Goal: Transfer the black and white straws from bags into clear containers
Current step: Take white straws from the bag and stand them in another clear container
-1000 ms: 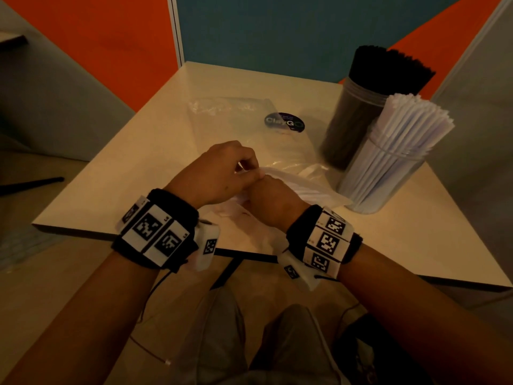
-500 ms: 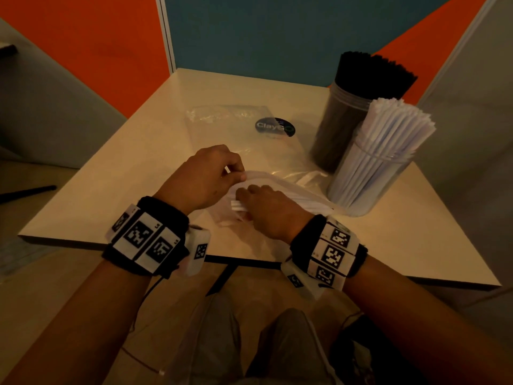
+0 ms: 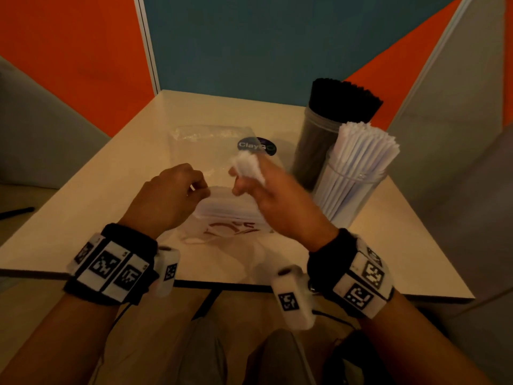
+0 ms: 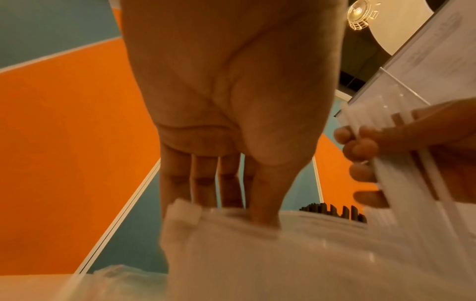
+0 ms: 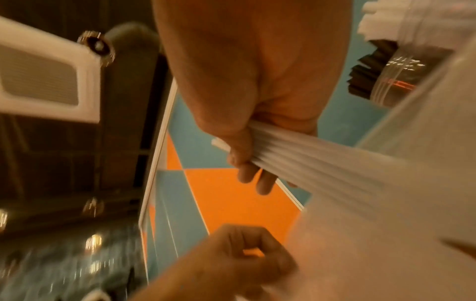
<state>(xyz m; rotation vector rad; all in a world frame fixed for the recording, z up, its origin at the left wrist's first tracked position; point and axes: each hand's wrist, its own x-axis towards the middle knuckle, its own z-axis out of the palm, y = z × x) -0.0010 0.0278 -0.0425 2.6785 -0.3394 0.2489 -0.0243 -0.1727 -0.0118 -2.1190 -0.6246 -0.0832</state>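
A clear plastic bag with white straws inside lies near the table's front edge. My left hand pinches the bag's open edge. My right hand grips a bundle of white straws, lifted partly out of the bag. At the right stand two clear containers: one full of white straws, and behind it one full of black straws.
An empty clear bag with a dark round sticker lies flat mid-table. The beige table sits in a corner of orange and teal wall panels. My knees show below its front edge.
My right hand has come out of the bag and risen with a bundle of white straws. The left hand keeps its pinch on the bag's edge.
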